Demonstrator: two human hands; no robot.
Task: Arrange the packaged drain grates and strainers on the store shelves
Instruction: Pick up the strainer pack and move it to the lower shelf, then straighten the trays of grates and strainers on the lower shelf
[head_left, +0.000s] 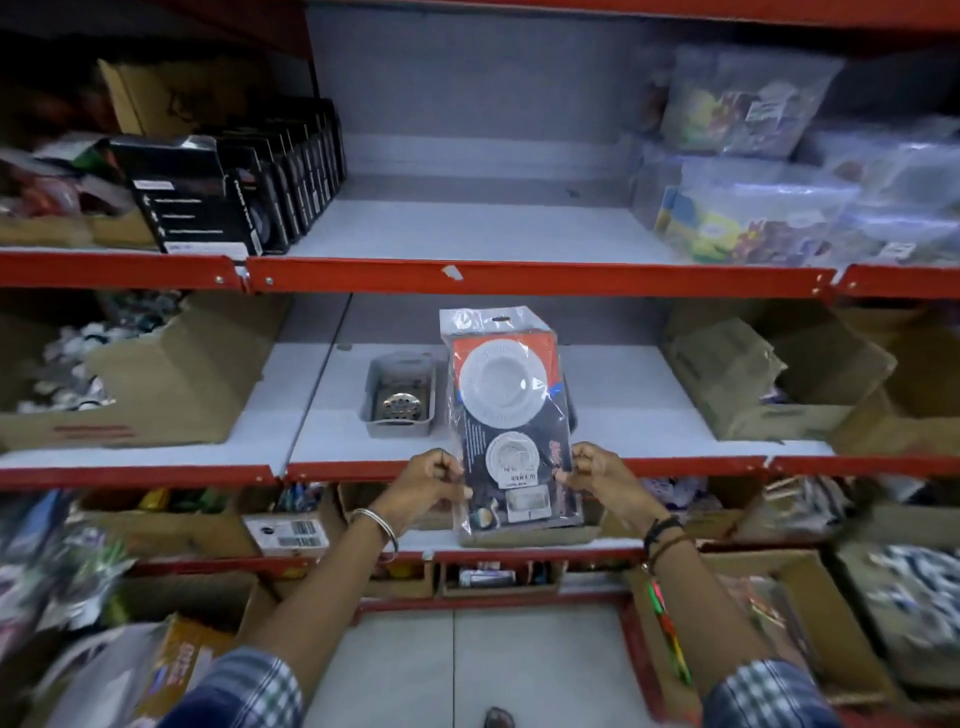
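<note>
In front of the middle shelf (519, 470), both hands hold one packet of drain strainers (511, 421) upright, its lower part level with the shelf's red front edge and its top reaching up into the open bay. The left hand (434, 475) pinches the packet's left edge with fingers curled closed on the plastic, and the right hand (589, 467) does the same on the right edge, so the packet is gripped low down on both sides and the tall upper part stands free. Behind it on the shelf sits a small grey tray (400, 397) with a round metal strainer inside, just to the left of the packet; whether something dark lies directly behind the packet is hard to tell. The likely trouble is the slippery wrapper: held only by its edges, the packet could slide out of the fingers or flop forward at the top as it goes in. Pushed in carelessly, it might also knock the grey tray backwards or sideways, or end up leaning instead of standing. The cardboard boxes (171, 384) on either side are well apart and pose little risk.
</note>
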